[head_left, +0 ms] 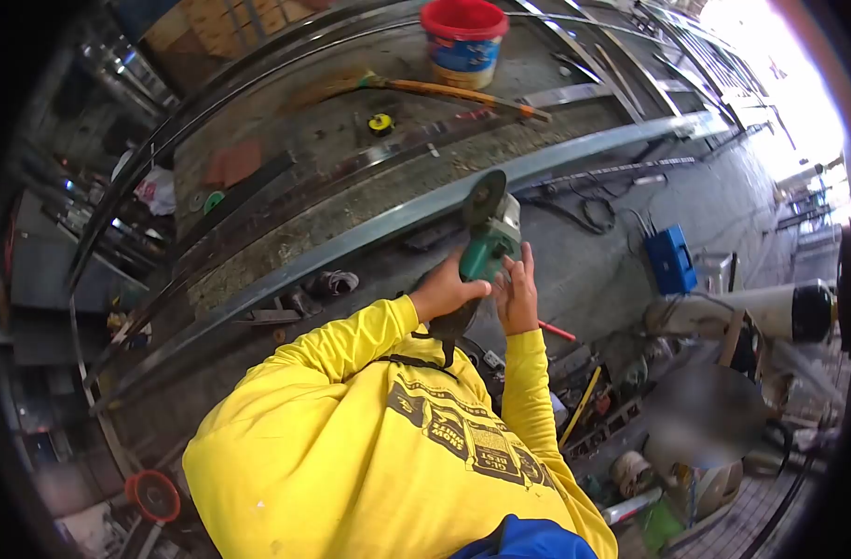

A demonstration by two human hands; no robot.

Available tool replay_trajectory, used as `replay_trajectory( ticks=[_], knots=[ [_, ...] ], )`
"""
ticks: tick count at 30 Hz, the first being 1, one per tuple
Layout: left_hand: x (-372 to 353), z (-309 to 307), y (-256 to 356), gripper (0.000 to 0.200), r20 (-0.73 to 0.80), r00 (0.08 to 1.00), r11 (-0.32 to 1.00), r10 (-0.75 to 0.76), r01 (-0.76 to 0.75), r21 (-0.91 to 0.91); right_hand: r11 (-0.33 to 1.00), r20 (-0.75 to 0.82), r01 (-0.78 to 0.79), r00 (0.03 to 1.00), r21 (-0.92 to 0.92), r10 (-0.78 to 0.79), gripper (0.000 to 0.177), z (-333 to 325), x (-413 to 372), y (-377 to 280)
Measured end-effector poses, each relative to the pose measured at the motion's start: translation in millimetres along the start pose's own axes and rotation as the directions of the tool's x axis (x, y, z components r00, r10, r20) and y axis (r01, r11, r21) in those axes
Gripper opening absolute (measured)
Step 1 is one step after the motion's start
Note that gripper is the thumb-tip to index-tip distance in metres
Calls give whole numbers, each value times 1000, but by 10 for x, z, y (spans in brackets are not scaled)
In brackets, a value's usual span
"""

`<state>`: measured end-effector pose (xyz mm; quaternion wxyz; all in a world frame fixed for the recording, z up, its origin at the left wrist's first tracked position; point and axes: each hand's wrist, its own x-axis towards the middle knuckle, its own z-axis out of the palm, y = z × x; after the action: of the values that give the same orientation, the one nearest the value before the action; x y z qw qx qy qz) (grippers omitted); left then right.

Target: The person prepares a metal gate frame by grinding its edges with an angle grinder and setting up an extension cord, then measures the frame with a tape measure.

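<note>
A green angle grinder (477, 259) is held out in front of my chest, its dark disc (486, 194) and silver gear head pointing away from me. My left hand (442, 290) is wrapped round its body, with the thumb lying across the casing. On the other side, my right hand (517, 296) has its fingers stretched upward, right beside the grinder's body and just below the gear head. The dark rear end of the grinder drops toward my yellow shirt. Beyond the disc runs a long galvanized steel bar (388, 216), slanting across the work surface.
A red-rimmed bucket (464, 42), a wooden-handled brush (453, 93) and a yellow tape measure (381, 124) are on the work surface. A blue case (670, 260) and a large gas cylinder (723, 315) lie to the right. Cables (584, 216) trail over the floor; tools clutter the lower right.
</note>
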<state>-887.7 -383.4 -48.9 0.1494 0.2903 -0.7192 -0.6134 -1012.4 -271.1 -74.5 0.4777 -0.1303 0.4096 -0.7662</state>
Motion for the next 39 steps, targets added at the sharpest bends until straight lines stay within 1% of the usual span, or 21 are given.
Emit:
replay_trajectory(
  ticks=[3, 5, 6, 7, 9, 11, 12, 13, 15, 16, 20, 23, 25, 27, 29, 31, 32, 33, 35, 37, 39],
  knots=[
    [338, -648, -58, 65, -227, 971, 995, -75, 89, 54, 985, -97, -152, 985, -81, 143, 62, -36, 178, 114],
    [667, -1180, -5, 66, -438, 898, 985, -49, 117, 129, 966, -187, -235, 959, -106, 213, 57, -194, 287, 233],
    [912, -1486, -134, 67, -516, 854, 984, -57, 134, 113, 950, -263, -284, 934, -133, 242, 51, -254, 329, 287],
    [1177, -1789, -270, 68, -590, 804, 984, -68, 152, 94, 929, -341, -334, 902, -158, 266, 46, -332, 363, 340],
    [1619, -2332, -237, 71, -744, 661, 957, -103, 269, 106, 906, -443, -403, 841, -131, 310, 37, -577, 417, 486],
    [2175, -2928, -596, 74, -841, 534, 909, -86, 388, 154, 870, -534, -472, 777, -145, 333, 35, -768, 450, 574],
    [2368, -3147, -702, 74, -869, 473, 891, -144, 445, 95, 853, -581, -502, 741, -145, 337, 34, -812, 471, 564],
    [2523, -3325, -800, 74, -889, 411, 867, -199, 497, 36, 873, -598, -468, 742, -137, 303, 32, -833, 487, 539],
    [2709, -3574, -941, 71, -883, 340, 814, -323, 576, -76, 911, -635, -393, 737, -126, 230, 28, -771, 522, 451],
    [2746, -3600, -963, 70, -871, 284, 780, -401, 605, -161, 924, -682, -344, 717, -169, 142, 25, -681, 559, 396],
    [2877, -3632, -1462, 73, -901, 173, 655, -397, 742, -146, 922, -704, -194, 702, -335, -108, 18, -408, 814, 114],
    [2788, -3552, -1436, 77, -851, 229, 674, -473, 716, -183, 847, -629, -180, 748, -500, -212, 17, -64, 1170, -119],
    [2904, -3510, -1671, 79, -922, 115, 572, -369, 810, -128, 771, -485, -108, 829, -627, -278, 17, 145, 1437, -214],
    [2817, -3556, -1564, 84, -899, 180, 619, -399, 776, -119, 705, -346, -51, 895, -707, -282, 17, 345, 1727, -241],
    [2891, -3527, -1694, 75, -953, 131, 576, -273, 816, -53, 648, -227, -11, 941, -762, -251, 17, 482, 2077, -240],
    [2758, -3478, -1552, 74, -947, 177, 605, -269, 796, -23, 503, -49, 93, 964, -859, -262, 18, 450, 2517, -136],
    [2672, -3469, -1427, 73, -943, 204, 621, -262, 784, -3, 384, 60, 165, 961, -909, -270, 18, 568, 2712, -120],
    [2548, -3405, -1317, 71, -962, 243, 660, -125, 744, 102, 260, 169, 241, 948, -935, -269, 19, 714, 2916, -143],
    [2277, -3099, -1047, 67, -935, 317, 696, 158, 637, 333, -147, 459, 435, 831, -889, -314, 34, 845, 3407, -158],
    [1906, -2807, -834, 55, -828, 409, 738, 384, 403, 541, -432, 571, 415, 746, -801, -341, 49, 900, 3870, -146],
    [1551, -2433, -548, 37, -789, 448, 713, 421, 374, 593, -557, 490, 320, 851, -766, -186, 55, 833, 4280, -166]
  ],
)
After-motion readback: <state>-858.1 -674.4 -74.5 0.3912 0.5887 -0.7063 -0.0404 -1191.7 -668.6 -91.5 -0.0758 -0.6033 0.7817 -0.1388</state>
